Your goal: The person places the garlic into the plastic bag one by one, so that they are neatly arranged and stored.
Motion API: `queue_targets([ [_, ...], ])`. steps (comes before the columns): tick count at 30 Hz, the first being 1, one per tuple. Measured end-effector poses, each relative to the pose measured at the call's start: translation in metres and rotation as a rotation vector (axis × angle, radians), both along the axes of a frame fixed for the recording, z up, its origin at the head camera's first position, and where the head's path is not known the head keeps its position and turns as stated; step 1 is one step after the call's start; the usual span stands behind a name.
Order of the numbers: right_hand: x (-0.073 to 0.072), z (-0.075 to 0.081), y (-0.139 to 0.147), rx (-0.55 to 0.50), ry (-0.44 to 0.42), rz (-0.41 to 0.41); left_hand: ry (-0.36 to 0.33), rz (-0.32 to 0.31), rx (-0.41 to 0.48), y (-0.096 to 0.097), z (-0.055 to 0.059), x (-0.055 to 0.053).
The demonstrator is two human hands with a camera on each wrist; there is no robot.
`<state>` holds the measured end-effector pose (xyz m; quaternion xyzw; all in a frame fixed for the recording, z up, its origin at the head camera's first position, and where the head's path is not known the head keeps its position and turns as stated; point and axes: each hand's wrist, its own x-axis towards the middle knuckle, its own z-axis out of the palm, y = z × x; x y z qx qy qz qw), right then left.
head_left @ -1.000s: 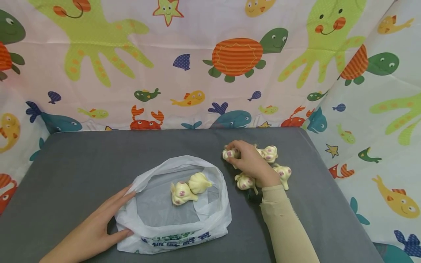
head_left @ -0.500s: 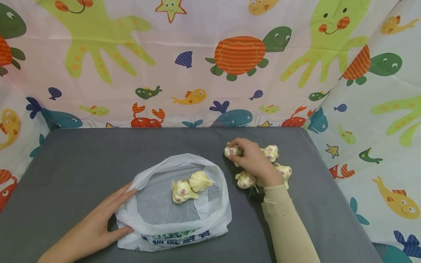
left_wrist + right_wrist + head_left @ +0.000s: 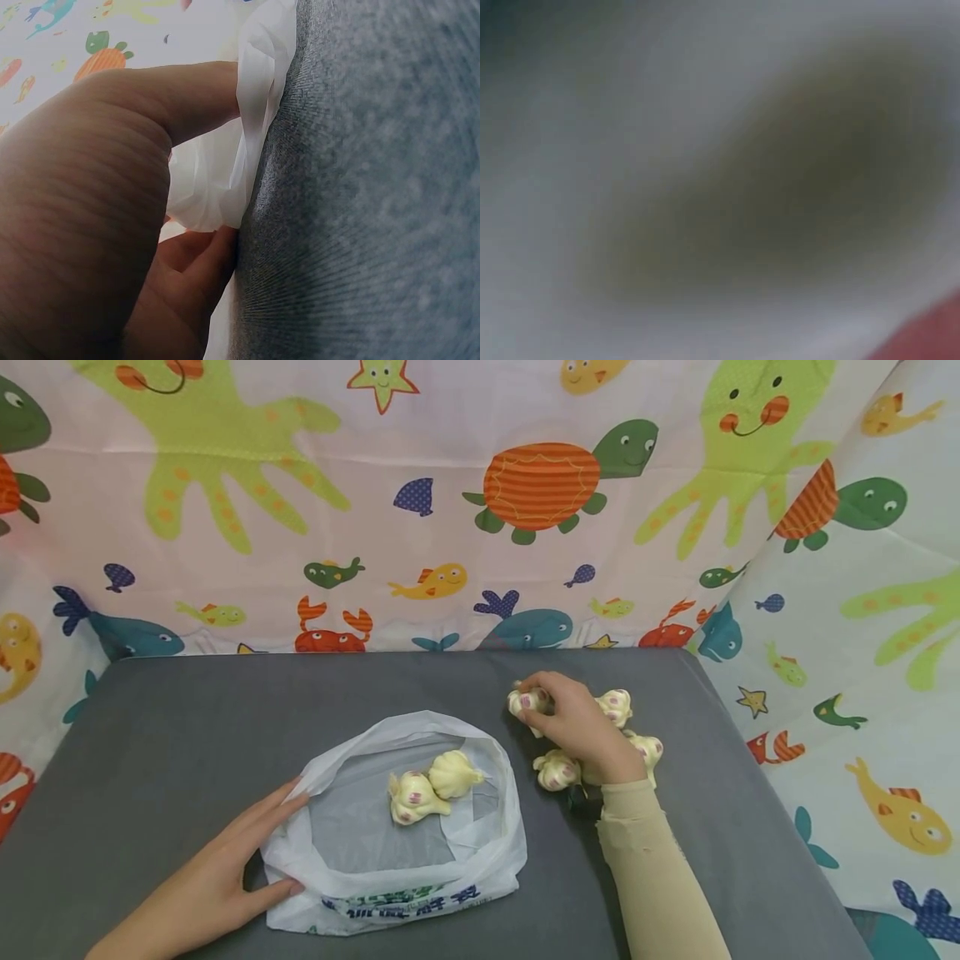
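A white plastic bag [image 3: 480, 864] lies with its mouth spread wide in the head view. Inside it are two garlic bulbs, a left one [image 3: 412, 797] and a right one [image 3: 454, 774], touching. My left hand [image 3: 221, 877] rests against the bag's left side, fingers nearly straight at the rim and thumb on the front wall; in the left wrist view the thumb [image 3: 199, 97] touches the plastic. To the right, my right hand [image 3: 581, 722] pinches a garlic bulb [image 3: 525, 702] between thumb and fingers, at table level. The right wrist view is too blurred to read.
Several more garlic bulbs lie around the right hand, among them a near one [image 3: 557, 771], a back one [image 3: 615, 706] and a right one [image 3: 648, 750]. A grey cloth [image 3: 225, 718] covers the table. A printed curtain [image 3: 427, 543] hangs behind and at the sides.
The right hand has shifted very slightly while staying at the same garlic bulb. The left hand and the bag keep their places.
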<state>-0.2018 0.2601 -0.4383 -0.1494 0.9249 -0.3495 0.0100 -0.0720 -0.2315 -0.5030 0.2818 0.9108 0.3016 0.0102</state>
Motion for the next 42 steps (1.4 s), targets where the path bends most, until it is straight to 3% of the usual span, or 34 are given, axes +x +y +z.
queue_targets([
  [23,0.007,0.019,-0.008,0.011,0.049,0.053,0.006,0.008,-0.013,0.001,-0.003,0.002],
  [42,0.013,0.022,-0.017,0.025,0.058,0.094,0.024,0.0,-0.009,0.0,-0.003,0.0],
])
